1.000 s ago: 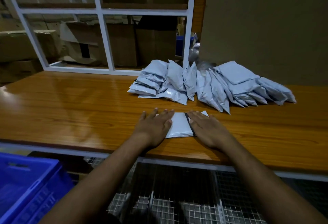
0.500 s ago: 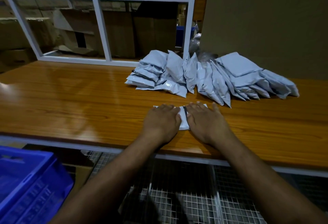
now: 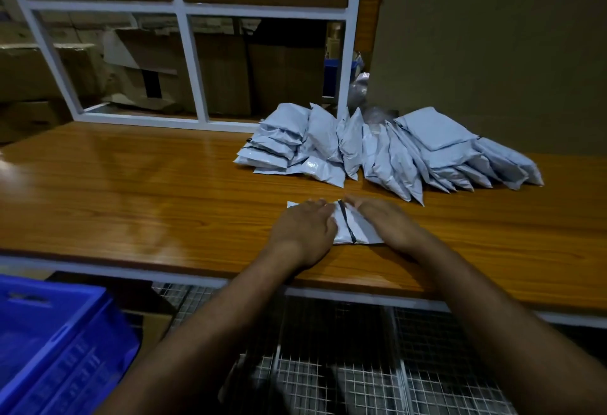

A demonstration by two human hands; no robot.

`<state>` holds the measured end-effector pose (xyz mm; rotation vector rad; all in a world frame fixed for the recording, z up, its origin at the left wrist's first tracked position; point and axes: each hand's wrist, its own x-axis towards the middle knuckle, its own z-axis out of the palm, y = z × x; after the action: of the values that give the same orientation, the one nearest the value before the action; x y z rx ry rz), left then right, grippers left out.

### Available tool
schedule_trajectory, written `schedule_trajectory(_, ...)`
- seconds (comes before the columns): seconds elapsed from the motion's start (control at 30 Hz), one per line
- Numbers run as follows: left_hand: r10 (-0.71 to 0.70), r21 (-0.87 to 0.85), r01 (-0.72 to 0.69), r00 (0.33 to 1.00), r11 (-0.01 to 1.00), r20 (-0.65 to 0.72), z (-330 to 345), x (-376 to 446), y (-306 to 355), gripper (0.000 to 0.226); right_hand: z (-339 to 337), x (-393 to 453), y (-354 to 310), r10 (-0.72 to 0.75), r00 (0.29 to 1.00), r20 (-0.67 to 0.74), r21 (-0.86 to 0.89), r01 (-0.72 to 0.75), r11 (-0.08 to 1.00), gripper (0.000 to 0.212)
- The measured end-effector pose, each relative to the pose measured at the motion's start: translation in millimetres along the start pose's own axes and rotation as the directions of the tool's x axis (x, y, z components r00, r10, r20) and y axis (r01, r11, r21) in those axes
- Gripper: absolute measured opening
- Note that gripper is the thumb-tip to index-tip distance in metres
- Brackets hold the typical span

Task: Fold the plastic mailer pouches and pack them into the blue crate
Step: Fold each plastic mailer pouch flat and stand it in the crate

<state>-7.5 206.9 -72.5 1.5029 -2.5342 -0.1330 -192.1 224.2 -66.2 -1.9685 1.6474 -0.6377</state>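
A white plastic mailer pouch [image 3: 348,227] with a dark strip lies folded on the wooden table [image 3: 131,191] near its front edge. My left hand [image 3: 303,229] lies flat on the pouch's left part, fingers straight. My right hand [image 3: 386,222] presses its right part, palm down; both hands cover most of it. Behind it, a heap of several grey-white pouches [image 3: 387,152] leans along the table's back. The blue crate [image 3: 52,342] stands below the table at the lower left.
A white window frame [image 3: 193,66] rises at the table's back left, with cardboard boxes [image 3: 138,63] behind it. A brown board [image 3: 492,46] forms the back right wall. Wire mesh shelving [image 3: 328,375] lies under the table's front edge.
My hands have slid a little apart on the pouch, baring more of its middle and the dark strip. The head camera has shifted slightly.
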Motion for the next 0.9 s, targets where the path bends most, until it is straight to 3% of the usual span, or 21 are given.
schedule_trajectory(0.07, -0.007, -0.037, 0.008, 1.000, 0.999, 0.024, -2, 0, -1, 0.051, -2, 0, 2, 0.014, 0.999, -0.031, 0.056, -0.012, 0.998, 0.043)
schedule_trajectory(0.2, -0.040, -0.080, 0.041, 0.999, 0.996, 0.021, 0, 2, -4, 0.051, 14, 4, 3, -0.021, 0.999, 0.045, -0.362, 0.036, 0.931, 0.049)
schedule_trajectory(0.3, -0.080, -0.029, 0.079, 0.996, 0.996, -0.043, 6, -2, -4, 0.052, 18, 3, -2, -0.037, 0.999, 0.019, -0.500, 0.041, 0.865, 0.052)
schedule_trajectory(0.4, -0.066, -0.031, 0.062, 0.983, 0.998, -0.172, 7, -8, -4, 0.048, 17, 4, -10, -0.019, 1.000, 0.020, -0.693, 0.028, 0.720, 0.054)
schedule_trajectory(0.47, -0.060, -0.100, 0.041, 0.978, 0.994, -0.198, 6, -12, -6, 0.044, 16, 3, -12, -0.030, 0.999, 0.018, -0.699, 0.034, 0.714, 0.054)
schedule_trajectory(0.7, -0.048, -0.073, 0.045, 0.998, 0.996, -0.037, 5, -12, -15, 0.051, 10, -10, 3, 0.002, 1.000, -0.006, -0.383, -0.004, 0.924, 0.056)
schedule_trajectory(0.9, -0.131, 0.029, 0.131, 0.991, 0.991, 0.012, 5, -12, -16, 0.059, 7, -16, 7, 0.088, 0.993, -0.072, -0.615, -0.114, 0.780, 0.063)
